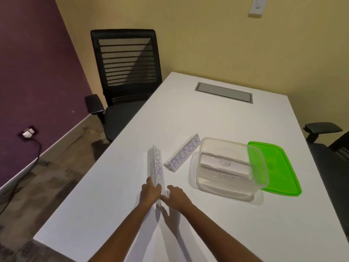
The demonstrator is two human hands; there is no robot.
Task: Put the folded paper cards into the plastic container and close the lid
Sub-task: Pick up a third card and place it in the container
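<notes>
Both hands press a folded card [157, 167] between them: left hand [150, 192] at its nine o'clock side, right hand [177, 195] at three; fingers straight. Plastic container [224, 167] sits at two o'clock.

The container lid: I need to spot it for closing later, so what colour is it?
Bright translucent green lid, clearest in the head view.

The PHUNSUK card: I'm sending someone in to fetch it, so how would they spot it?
On the white table, find the clear plastic container beside its green lid. The PHUNSUK card lies just left of it, untouched, a folded paper tent with blue lettering; the other loose card is between both hands.
</notes>
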